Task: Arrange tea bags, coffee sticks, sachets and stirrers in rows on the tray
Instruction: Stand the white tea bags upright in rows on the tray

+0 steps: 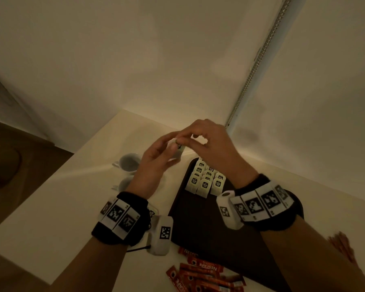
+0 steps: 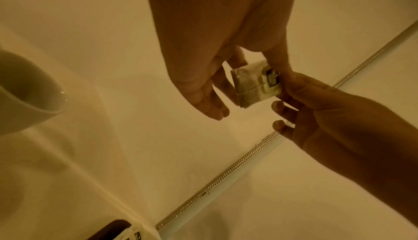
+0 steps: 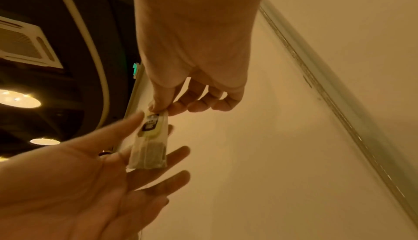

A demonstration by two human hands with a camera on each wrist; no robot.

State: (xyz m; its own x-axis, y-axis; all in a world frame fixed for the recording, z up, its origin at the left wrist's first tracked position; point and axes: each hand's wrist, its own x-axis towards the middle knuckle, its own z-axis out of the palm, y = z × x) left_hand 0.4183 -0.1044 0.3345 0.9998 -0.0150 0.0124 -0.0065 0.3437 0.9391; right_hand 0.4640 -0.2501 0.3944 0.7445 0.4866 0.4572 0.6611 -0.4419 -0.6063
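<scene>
One tea bag (image 1: 179, 152) (image 2: 253, 84) (image 3: 150, 147) with a dark label hangs in the air between both hands, above the far left corner of the dark tray (image 1: 198, 224). My right hand (image 1: 184, 141) (image 3: 161, 109) pinches its top edge between thumb and forefinger. Under and beside it lies my left hand (image 1: 167, 150) (image 2: 237, 83), palm up, with straight fingers behind the bag and the thumb tip at the label. Several tea bags (image 1: 205, 180) stand in rows at the tray's far end. Red coffee sticks (image 1: 202, 272) lie loose on the table by the tray's near left corner.
Two white cups (image 1: 130, 163) (image 1: 124, 183) stand left of the tray, the far one close under my left hand. Blurred reddish packets (image 1: 343, 247) lie right of the tray. A wall corner with a metal strip (image 1: 259, 57) rises just behind the table.
</scene>
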